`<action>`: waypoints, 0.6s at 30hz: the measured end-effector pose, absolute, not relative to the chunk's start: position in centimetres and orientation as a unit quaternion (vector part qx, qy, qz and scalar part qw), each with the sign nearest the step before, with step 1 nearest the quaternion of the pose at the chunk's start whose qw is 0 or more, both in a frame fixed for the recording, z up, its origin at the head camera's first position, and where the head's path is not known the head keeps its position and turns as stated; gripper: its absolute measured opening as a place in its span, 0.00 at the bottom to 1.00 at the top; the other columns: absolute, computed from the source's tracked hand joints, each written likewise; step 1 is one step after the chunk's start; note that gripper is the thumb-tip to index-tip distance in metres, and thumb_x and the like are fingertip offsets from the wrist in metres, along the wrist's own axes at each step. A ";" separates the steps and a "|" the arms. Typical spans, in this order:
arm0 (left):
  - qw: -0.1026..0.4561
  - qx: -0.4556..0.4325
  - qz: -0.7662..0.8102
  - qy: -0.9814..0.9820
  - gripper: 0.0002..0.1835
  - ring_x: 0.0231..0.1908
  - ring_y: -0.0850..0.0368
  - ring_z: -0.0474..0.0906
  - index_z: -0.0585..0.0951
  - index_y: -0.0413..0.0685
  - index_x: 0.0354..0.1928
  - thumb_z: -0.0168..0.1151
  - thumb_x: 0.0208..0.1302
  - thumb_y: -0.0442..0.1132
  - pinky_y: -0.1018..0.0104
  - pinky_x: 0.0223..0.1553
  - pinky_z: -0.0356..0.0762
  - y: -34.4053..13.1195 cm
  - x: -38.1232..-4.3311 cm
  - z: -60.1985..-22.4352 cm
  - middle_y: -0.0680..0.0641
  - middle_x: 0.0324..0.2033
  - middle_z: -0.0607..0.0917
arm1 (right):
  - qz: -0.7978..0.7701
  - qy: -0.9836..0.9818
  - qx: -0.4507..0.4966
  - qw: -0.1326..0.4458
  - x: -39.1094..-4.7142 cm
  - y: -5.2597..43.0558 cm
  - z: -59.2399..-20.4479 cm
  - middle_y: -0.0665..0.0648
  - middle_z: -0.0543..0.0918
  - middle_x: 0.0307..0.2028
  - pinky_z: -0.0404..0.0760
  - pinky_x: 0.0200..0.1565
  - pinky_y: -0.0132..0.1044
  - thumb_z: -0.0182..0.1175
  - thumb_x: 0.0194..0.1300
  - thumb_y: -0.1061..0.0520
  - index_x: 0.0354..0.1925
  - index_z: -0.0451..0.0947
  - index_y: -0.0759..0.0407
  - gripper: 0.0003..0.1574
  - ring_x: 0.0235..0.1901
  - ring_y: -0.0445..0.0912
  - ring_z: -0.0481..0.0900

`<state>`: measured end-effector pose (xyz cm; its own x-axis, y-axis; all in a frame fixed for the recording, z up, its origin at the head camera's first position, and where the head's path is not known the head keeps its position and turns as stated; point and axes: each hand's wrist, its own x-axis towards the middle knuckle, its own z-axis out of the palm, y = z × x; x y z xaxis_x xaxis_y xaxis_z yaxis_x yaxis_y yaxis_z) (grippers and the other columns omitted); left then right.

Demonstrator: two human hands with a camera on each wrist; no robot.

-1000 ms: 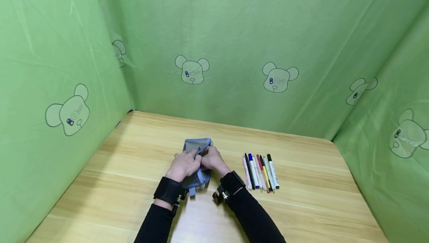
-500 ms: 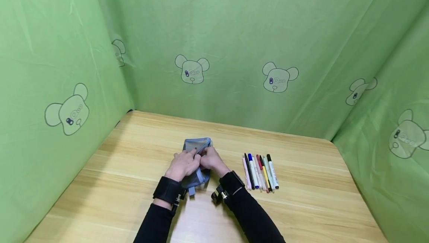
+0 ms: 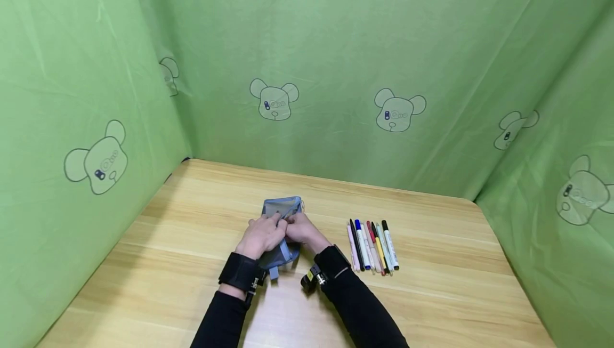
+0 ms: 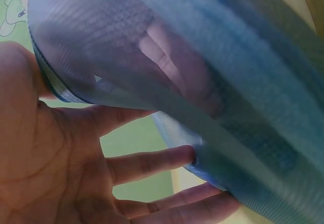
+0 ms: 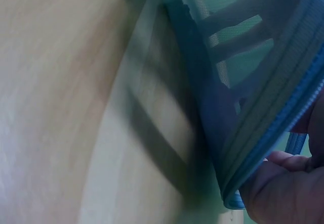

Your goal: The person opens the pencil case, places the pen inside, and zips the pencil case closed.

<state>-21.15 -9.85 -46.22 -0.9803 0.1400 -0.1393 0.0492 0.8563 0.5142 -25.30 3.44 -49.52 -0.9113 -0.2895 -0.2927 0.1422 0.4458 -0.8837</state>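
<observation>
A blue mesh pouch (image 3: 273,207) with a zipper lies on the left-centre of the table under both hands. My left hand (image 3: 261,237) holds it from the left, its spread fingers (image 4: 152,166) against the mesh in the left wrist view. From the right, my right hand (image 3: 303,229) pinches the pouch near its zippered edge; in the right wrist view the curled fingers (image 5: 288,183) sit beside the zipper (image 5: 283,133). The left fingers show dimly through the mesh there. Whether the zipper pull is between the right fingertips is hidden.
To the right of the pouch lies a row of several pens and markers (image 3: 365,247), side by side on the wooden table (image 3: 446,284). Green curtains (image 3: 336,44) with bear-head prints hang behind the table and along both sides.
Both hands stay at the pouch. The right hand and wrist have shifted very slightly to the left, and the pouch's near end has moved a touch with them. The pens lie unmoved.
</observation>
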 end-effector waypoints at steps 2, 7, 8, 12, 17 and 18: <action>0.084 0.052 0.262 0.960 0.32 0.73 0.31 0.65 0.70 0.39 0.72 0.34 0.77 0.49 0.29 0.70 0.57 -9.9 -21.1 -46.2 0.34 0.72 0.71 | -0.545 0.809 -0.038 0.218 -25.3 3.5 -49.6 0.51 0.76 0.25 0.72 0.31 0.28 0.56 0.61 0.65 0.41 0.85 0.71 0.14 0.28 0.42 0.75; 0.081 0.055 0.259 0.961 0.31 0.73 0.31 0.64 0.71 0.38 0.71 0.33 0.78 0.49 0.29 0.69 0.58 -9.9 -21.3 -46.1 0.34 0.72 0.71 | -0.630 0.731 -0.016 0.261 -25.4 3.3 -49.6 0.51 0.79 0.28 0.82 0.34 0.29 0.54 0.62 0.69 0.47 0.81 0.77 0.17 0.29 0.40 0.80; 0.082 0.056 0.258 0.961 0.32 0.73 0.31 0.64 0.71 0.38 0.71 0.32 0.78 0.49 0.29 0.69 0.58 -9.9 -21.3 -46.1 0.34 0.72 0.71 | -0.643 0.716 -0.010 0.270 -25.4 3.3 -49.6 0.51 0.79 0.30 0.84 0.36 0.30 0.53 0.62 0.70 0.48 0.80 0.77 0.18 0.30 0.40 0.81; 0.080 0.055 0.257 0.962 0.31 0.72 0.31 0.65 0.72 0.38 0.70 0.32 0.78 0.49 0.30 0.68 0.60 -9.9 -21.4 -46.1 0.33 0.71 0.71 | -0.668 0.685 -0.002 0.290 -25.3 3.2 -49.4 0.51 0.79 0.32 0.85 0.39 0.30 0.49 0.62 0.73 0.52 0.77 0.78 0.21 0.32 0.39 0.82; 0.073 0.054 0.256 0.962 0.31 0.70 0.32 0.68 0.74 0.39 0.67 0.32 0.78 0.50 0.31 0.66 0.63 -9.8 -21.4 -46.3 0.33 0.69 0.74 | -0.683 0.661 0.006 0.310 -25.1 3.4 -49.1 0.46 0.77 0.23 0.83 0.36 0.27 0.45 0.60 0.74 0.50 0.75 0.72 0.21 0.29 0.37 0.80; 0.072 0.053 0.256 0.962 0.30 0.70 0.32 0.68 0.74 0.39 0.67 0.33 0.78 0.50 0.31 0.66 0.63 -9.7 -21.4 -46.3 0.33 0.69 0.74 | -0.686 0.656 0.006 0.313 -25.1 3.4 -49.1 0.45 0.76 0.22 0.84 0.36 0.27 0.45 0.59 0.75 0.49 0.75 0.70 0.21 0.28 0.36 0.80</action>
